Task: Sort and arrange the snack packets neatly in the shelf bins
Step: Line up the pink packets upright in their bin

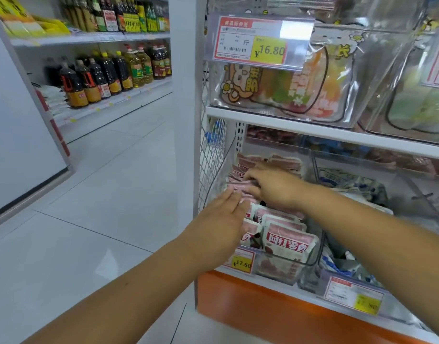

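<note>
The left hand [218,219] is flat with straight fingers and holds nothing. It lies over the pink snack packets [288,238] that stand in the clear bin [310,259]. Just past those fingertips, the right hand [275,187] curls its fingers round a small stack [238,186] of pink packets, deeper in the same bin. To the right of those fingers lie blue-and-white packets [350,180]. Far to the left stand bottles [109,73].
</note>
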Demonstrator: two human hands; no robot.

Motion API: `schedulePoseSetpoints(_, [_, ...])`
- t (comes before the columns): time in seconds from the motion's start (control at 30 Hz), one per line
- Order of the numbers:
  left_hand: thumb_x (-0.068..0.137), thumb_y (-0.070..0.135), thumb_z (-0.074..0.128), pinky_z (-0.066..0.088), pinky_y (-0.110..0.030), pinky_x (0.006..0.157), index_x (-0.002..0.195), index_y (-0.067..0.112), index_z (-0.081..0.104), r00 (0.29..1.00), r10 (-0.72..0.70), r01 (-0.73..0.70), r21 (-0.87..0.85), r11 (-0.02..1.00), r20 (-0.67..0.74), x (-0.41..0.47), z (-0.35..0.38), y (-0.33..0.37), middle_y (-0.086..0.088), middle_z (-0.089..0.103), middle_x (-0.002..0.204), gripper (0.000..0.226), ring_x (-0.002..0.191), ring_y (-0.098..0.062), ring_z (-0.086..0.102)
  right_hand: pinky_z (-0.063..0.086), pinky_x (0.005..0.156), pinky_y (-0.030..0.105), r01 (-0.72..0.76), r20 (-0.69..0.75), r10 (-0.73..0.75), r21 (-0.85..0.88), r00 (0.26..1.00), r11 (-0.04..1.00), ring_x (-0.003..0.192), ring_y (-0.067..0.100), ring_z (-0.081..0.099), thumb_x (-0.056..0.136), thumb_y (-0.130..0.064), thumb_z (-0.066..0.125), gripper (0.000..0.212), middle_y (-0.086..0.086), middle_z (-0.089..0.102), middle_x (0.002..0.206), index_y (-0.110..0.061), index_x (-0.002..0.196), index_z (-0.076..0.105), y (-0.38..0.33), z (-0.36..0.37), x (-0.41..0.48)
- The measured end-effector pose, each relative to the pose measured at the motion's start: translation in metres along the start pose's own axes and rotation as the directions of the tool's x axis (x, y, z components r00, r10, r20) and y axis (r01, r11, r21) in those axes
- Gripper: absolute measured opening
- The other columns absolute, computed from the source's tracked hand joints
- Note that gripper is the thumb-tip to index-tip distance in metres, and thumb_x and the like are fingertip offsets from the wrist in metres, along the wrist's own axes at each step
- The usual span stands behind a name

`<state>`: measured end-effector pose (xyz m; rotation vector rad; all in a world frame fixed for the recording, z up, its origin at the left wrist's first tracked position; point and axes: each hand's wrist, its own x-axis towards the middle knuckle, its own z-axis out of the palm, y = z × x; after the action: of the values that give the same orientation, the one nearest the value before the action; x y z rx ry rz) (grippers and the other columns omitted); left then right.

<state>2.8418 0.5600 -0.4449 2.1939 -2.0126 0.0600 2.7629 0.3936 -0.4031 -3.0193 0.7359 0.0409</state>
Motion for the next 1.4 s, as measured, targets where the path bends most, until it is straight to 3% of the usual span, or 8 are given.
schedulePoseSetpoints(0.23, [0.099,0.021,0.043,0.002,-0.04,0.121,0.154,0.012,0.009,0.999,0.005,-0.008,0.061,0.998,0.038,0.005,0.002,0.002,-0.01,0.007,0.161,0.065,0.148,-0.025,-0.001,0.042,0.059,0.028,-0.142,-0.014,0.145,0.149,0.989,0.979,0.078,0.018,0.059,0.091,-0.032,0.062,0.015,-0.002,0.06,0.088,-0.019,0.084,0.058,0.011,-0.008,0.022])
schedulePoseSetpoints(0.37, [0.102,0.038,0.025,-0.002,-0.042,0.12,0.154,0.018,0.005,0.993,-0.076,0.088,-0.128,0.988,0.093,0.011,-0.004,0.007,-0.005,-0.004,0.162,0.059,0.148,-0.02,-0.009,0.048,0.081,0.033,0.098,-0.024,-0.097,0.082,0.995,0.992,0.096,0.018,0.059,0.095,-0.04,0.054,0.023,0.0,0.064,0.108,-0.021,0.102,0.066,0.013,-0.004,0.024])
schedulePoseSetpoints(0.47, [0.102,0.045,0.018,0.0,-0.044,0.12,0.154,0.017,0.005,0.986,-0.145,0.149,-0.04,0.988,0.081,0.022,0.006,0.008,-0.007,-0.002,0.162,0.061,0.148,-0.025,-0.008,0.026,0.114,0.046,0.132,0.041,-0.126,-0.177,0.991,0.975,0.141,0.025,0.023,0.099,-0.05,0.038,0.047,-0.003,0.022,0.158,-0.038,0.144,0.037,0.029,0.008,0.033])
schedulePoseSetpoints(0.53, [0.103,0.044,0.018,-0.002,-0.044,0.12,0.154,0.018,0.002,0.98,-0.179,0.18,0.0,0.984,0.09,0.028,0.011,0.009,-0.008,-0.002,0.162,0.06,0.148,-0.027,-0.008,0.007,0.12,0.045,0.114,0.139,-0.09,-0.173,0.986,0.978,0.149,0.02,0.0,0.101,-0.049,0.025,0.054,-0.007,-0.009,0.161,-0.04,0.152,0.009,0.04,0.017,0.041])
schedulePoseSetpoints(0.67, [0.103,0.041,0.019,-0.004,-0.043,0.12,0.155,0.019,-0.001,0.976,-0.177,0.176,0.02,0.984,0.124,0.035,0.01,0.008,-0.008,-0.006,0.162,0.059,0.148,-0.028,-0.01,0.0,0.119,0.051,0.033,0.273,0.007,-0.145,0.962,0.989,0.148,0.014,-0.009,0.098,-0.059,0.017,0.059,-0.013,-0.018,0.159,-0.043,0.151,-0.001,0.04,0.012,0.056])
schedulePoseSetpoints(0.83, [0.103,0.043,0.016,-0.005,-0.043,0.12,0.155,0.018,0.002,0.983,-0.154,0.153,0.025,0.988,0.102,0.023,0.005,0.009,-0.007,-0.002,0.162,0.059,0.148,-0.022,-0.009,0.023,0.116,0.04,-0.111,0.026,0.108,0.262,0.994,0.959,0.144,0.021,0.024,0.102,-0.045,0.025,0.048,-0.002,0.023,0.158,-0.032,0.148,0.031,0.033,-0.005,0.052])
schedulePoseSetpoints(0.97, [0.103,0.046,0.017,-0.008,-0.043,0.12,0.154,0.019,-0.001,0.99,-0.119,0.115,0.061,0.992,0.072,0.016,-0.004,0.011,-0.003,-0.003,0.162,0.06,0.148,-0.019,-0.011,0.045,0.083,0.034,-0.161,-0.107,0.204,0.322,0.973,0.933,0.099,0.024,0.059,0.102,-0.018,0.037,0.027,0.015,0.061,0.124,-0.01,0.11,0.061,0.043,0.001,0.062])
schedulePoseSetpoints(1.4, [0.102,0.046,0.019,-0.004,-0.044,0.12,0.154,0.021,0.0,0.983,-0.162,0.163,-0.001,0.987,0.08,0.051,0.008,0.001,-0.004,-0.009,0.162,0.061,0.148,-0.022,-0.014,0.046,0.08,0.029,-0.108,-0.116,0.13,0.179,0.985,0.978,0.098,0.026,0.063,0.087,0.001,0.055,0.036,0.011,0.07,0.112,-0.016,0.114,0.071,0.069,0.0,0.085])
